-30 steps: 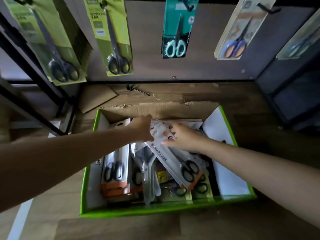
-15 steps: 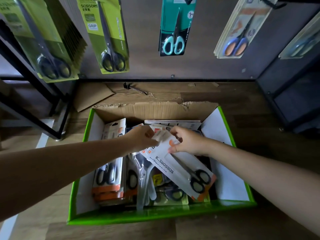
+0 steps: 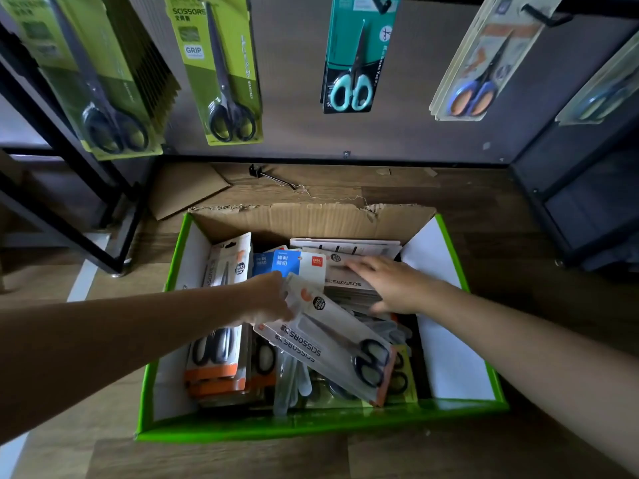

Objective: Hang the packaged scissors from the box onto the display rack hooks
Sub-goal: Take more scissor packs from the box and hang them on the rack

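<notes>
Wood-grain floor point(image 3: 501, 236) beneath a green-rimmed box point(image 3: 311, 428). Gripped in the left hand point(image 3: 266, 300), fingers curled at its top edge: a white scissors pack point(image 3: 332, 344), slanted over the heap inside the box. Laid flat, fingers straight, on stacked packs point(image 3: 349, 288) at the box's far end: the right hand point(image 3: 394, 285). Hung above the box: a green pack point(image 3: 221, 70).

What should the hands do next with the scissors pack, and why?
Probably lift the white scissors pack up out of the green box with the left hand. It grips the pack's top end, and the pack lies tilted on top of the others, so it looks free. The right hand rests flat on the stack behind, likely steadying it.
</notes>
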Tool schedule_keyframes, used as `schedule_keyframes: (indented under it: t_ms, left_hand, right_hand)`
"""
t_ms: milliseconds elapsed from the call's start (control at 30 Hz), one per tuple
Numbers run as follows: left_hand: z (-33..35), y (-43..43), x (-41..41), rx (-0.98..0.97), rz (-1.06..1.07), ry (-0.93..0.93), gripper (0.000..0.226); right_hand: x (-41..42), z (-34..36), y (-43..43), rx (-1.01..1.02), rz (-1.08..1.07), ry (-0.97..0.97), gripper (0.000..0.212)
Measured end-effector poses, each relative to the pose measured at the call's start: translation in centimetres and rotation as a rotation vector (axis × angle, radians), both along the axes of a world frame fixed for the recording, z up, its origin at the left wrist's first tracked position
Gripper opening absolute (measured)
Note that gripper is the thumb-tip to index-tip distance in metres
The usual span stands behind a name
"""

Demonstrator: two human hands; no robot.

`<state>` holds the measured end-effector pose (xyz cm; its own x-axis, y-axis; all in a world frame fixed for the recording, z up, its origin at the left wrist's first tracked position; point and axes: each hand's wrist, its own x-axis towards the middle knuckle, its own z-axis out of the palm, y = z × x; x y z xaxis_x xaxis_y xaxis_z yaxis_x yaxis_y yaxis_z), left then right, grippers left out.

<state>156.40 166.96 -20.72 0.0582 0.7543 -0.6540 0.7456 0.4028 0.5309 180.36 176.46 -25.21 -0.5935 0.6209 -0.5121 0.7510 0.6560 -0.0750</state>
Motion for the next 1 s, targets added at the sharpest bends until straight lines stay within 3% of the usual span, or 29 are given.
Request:
schedule_keyframes:
  t_ms: [333,433,633,833,1000]
  left_hand:
    - [0.0,-0.1,-0.1,0.013,0.01,-0.012,0.022]
    - [0.2,-0.2,-0.1,0.003,0.035,-0.02,0.026]
    - [0.4,-0.3,-0.2,0.002,0.04,-0.009,0.028]
    - [0.9,0.4,-0.4,0.044,0.052,-0.003,0.016]
    - [0.7,1.3,-0.7,0.064,0.171,-0.006,0.016]
  right_hand:
    - [-1.0,1.8,0.9,0.062,-0.133,0.173,0.042]
    - [-1.1,1.7,0.9,0.065,-0.147,0.189,0.042]
    - [-1.7,-0.6,0.0,0.17,-0.053,0.06,0.067]
    - [-2.5,0.6,0.3,0.285,0.012,-0.028,0.044]
    - [-2.6,5.3,-0.1,0.198,-0.143,0.103,0.023]
